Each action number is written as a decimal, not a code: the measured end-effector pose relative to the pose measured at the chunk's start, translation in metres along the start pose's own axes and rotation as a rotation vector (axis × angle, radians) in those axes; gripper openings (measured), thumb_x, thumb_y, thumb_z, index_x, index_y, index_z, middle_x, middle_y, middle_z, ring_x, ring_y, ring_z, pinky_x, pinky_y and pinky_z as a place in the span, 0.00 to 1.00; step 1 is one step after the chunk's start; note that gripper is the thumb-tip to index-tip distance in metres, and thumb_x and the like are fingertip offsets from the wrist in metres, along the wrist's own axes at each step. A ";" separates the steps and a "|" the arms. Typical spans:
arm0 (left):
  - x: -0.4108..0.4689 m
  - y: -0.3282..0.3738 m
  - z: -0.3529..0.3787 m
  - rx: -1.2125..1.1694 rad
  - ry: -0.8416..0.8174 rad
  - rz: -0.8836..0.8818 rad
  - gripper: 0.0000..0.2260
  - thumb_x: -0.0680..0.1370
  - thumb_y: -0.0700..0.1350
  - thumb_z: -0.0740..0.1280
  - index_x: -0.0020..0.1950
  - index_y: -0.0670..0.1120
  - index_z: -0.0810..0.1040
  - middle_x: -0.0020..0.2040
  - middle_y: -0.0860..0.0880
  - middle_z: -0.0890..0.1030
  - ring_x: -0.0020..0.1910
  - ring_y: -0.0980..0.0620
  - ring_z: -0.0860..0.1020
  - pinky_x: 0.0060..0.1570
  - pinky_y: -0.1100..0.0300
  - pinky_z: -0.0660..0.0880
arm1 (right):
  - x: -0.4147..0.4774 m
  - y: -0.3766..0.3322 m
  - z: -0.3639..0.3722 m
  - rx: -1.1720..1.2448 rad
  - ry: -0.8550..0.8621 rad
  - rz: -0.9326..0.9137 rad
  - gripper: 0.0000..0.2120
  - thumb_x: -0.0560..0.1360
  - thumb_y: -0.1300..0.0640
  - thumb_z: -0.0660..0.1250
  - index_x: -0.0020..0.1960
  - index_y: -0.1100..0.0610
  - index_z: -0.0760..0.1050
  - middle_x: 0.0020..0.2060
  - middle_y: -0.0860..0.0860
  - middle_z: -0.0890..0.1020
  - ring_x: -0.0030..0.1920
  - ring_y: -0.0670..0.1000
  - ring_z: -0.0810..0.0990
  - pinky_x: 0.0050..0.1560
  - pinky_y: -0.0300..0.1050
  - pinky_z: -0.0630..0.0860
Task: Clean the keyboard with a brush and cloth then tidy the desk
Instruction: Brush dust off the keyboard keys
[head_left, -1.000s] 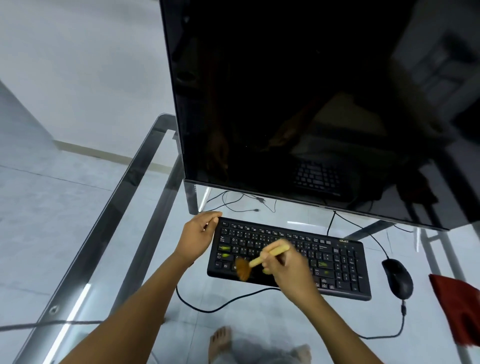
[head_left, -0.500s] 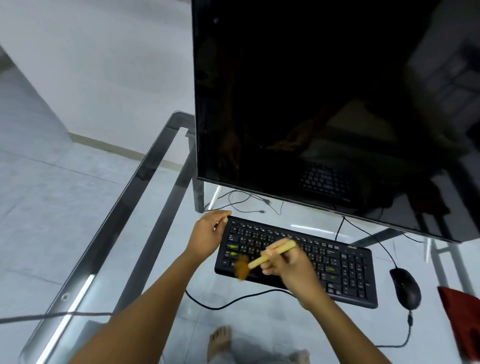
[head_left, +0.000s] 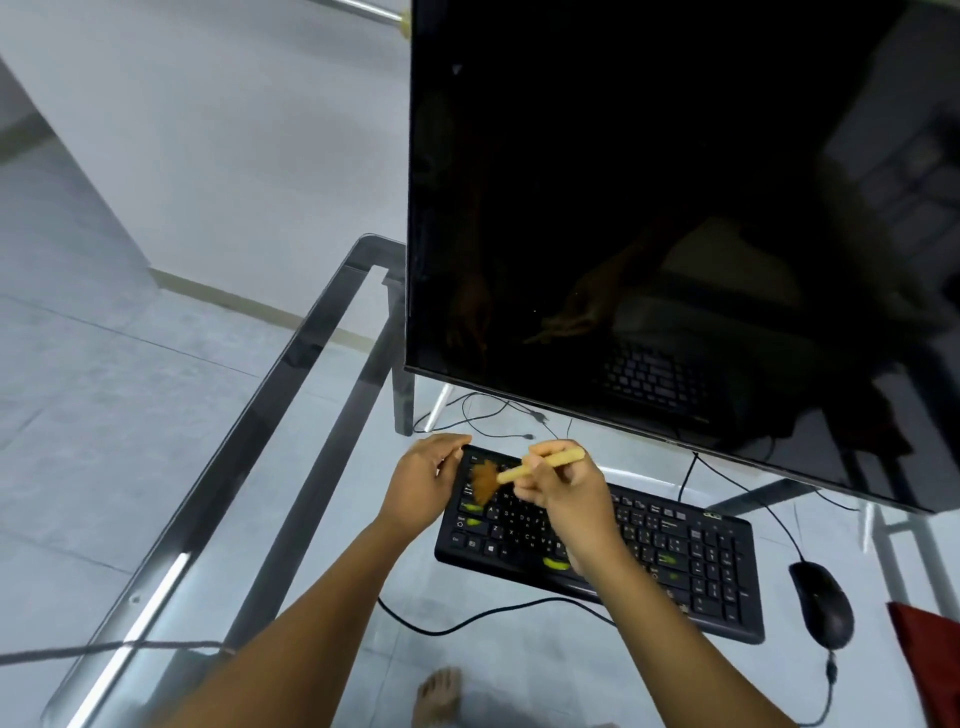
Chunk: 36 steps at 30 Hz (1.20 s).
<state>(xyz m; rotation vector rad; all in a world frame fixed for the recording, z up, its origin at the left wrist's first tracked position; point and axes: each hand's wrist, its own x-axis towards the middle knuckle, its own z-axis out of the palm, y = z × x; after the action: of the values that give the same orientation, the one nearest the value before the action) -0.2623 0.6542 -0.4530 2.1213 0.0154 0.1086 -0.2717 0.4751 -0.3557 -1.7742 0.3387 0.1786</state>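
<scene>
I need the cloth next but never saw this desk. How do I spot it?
Find the big black monitor on the glass desk. In front of it lies the keyboard, with a mouse to its right. Right of the mouse, at the picture's edge, is the cloth: the only red thing.

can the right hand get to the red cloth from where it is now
Probably yes: the cloth lies at the desk's right edge, with only the low mouse between it and the right hand. But that hand grips the brush over the keyboard, so it isn't free.
</scene>
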 end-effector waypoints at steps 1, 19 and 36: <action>-0.001 0.000 0.000 0.009 -0.012 0.001 0.12 0.81 0.38 0.63 0.62 0.44 0.80 0.58 0.50 0.81 0.57 0.58 0.74 0.57 0.81 0.62 | 0.002 0.002 0.004 -0.026 0.054 -0.012 0.01 0.78 0.57 0.65 0.48 0.54 0.76 0.38 0.53 0.85 0.40 0.51 0.85 0.49 0.51 0.82; 0.000 -0.007 -0.003 0.017 -0.065 0.012 0.13 0.82 0.43 0.61 0.66 0.46 0.77 0.60 0.52 0.79 0.58 0.57 0.73 0.58 0.71 0.65 | 0.003 0.001 -0.020 -0.205 0.082 -0.143 0.04 0.77 0.55 0.67 0.48 0.49 0.80 0.38 0.46 0.84 0.35 0.49 0.82 0.35 0.39 0.75; -0.001 -0.006 -0.003 0.021 -0.044 0.038 0.13 0.81 0.42 0.63 0.64 0.46 0.78 0.57 0.57 0.77 0.58 0.58 0.74 0.57 0.73 0.68 | -0.009 0.004 -0.024 -0.139 -0.172 -0.026 0.09 0.77 0.59 0.66 0.47 0.46 0.81 0.39 0.46 0.84 0.38 0.46 0.81 0.37 0.40 0.76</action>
<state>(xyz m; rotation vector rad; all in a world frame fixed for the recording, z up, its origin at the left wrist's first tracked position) -0.2632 0.6594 -0.4564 2.1452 -0.0497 0.0843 -0.2830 0.4522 -0.3512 -1.8844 0.1834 0.3408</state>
